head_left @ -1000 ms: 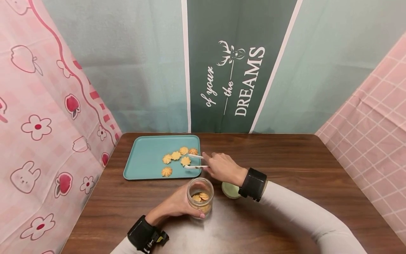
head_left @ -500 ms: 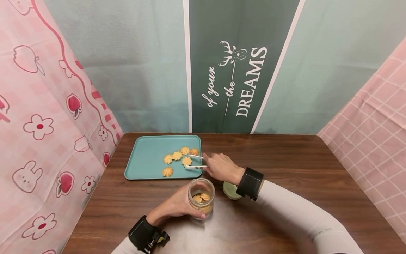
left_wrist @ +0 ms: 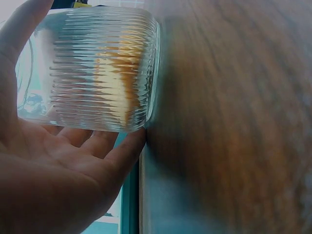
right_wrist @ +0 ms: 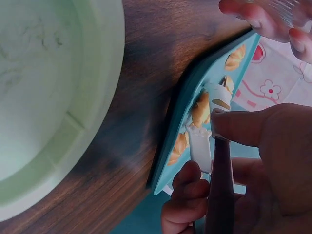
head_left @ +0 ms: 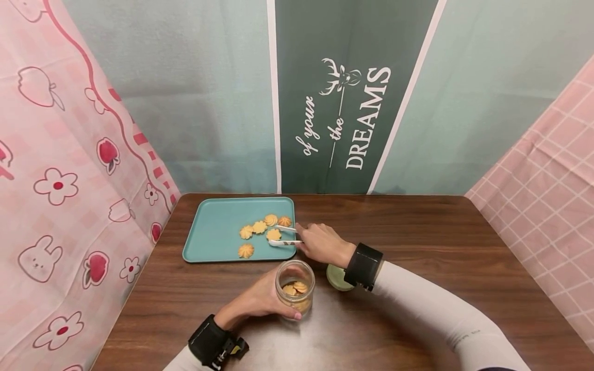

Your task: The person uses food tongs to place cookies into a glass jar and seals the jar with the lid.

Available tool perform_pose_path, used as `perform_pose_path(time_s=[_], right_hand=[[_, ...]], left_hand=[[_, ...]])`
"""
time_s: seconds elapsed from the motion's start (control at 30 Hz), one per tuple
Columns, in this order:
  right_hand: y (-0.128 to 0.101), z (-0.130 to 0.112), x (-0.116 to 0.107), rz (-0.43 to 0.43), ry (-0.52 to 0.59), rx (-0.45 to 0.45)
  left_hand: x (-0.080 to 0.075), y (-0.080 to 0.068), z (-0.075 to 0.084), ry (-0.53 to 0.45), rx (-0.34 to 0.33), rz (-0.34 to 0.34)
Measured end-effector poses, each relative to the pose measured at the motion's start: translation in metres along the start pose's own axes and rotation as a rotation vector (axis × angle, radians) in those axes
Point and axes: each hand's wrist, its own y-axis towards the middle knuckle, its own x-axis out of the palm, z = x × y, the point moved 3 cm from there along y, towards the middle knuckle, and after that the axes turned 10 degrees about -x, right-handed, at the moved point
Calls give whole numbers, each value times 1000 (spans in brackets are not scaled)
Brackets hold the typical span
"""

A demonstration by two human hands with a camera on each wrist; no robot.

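My left hand (head_left: 264,296) grips a clear glass jar (head_left: 304,304), fingers round one side and thumb round the other. Its mouth faces up, and several cookies (head_left: 297,287) lie at the bottom. In the left wrist view the ribbed jar wall (left_wrist: 78,68) shows the cookies through it. My right hand (head_left: 325,245) holds a pair of tongs (head_left: 285,242), white at the ends and dark along the handle (right_wrist: 222,190) in the right wrist view. Over the tray's right side, the tong ends stand on either side of a star-shaped cookie (head_left: 274,234).
The turquoise tray (head_left: 213,226) lies at the back left, with several more piped cookies (head_left: 259,227) near its right half. A pale green round lid (head_left: 337,278) rests on the wooden table (head_left: 417,232), partly under my right wrist. Fabric curtains (head_left: 223,103) surround the table.
The tongs' near arm has shifted slightly away from me, closer to the star-shaped cookie. My left hand and the jar have stayed in place.
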Motion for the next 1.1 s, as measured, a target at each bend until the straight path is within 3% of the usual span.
perform_pose_path(time_s=[0.27,1.1], right_hand=[[2,0,2,-34,46,-2],[-5,4,-2,24,21,-32]], left_hand=[[0,1,2,-4,-3,2],[0,-1,2,12,-11,14]])
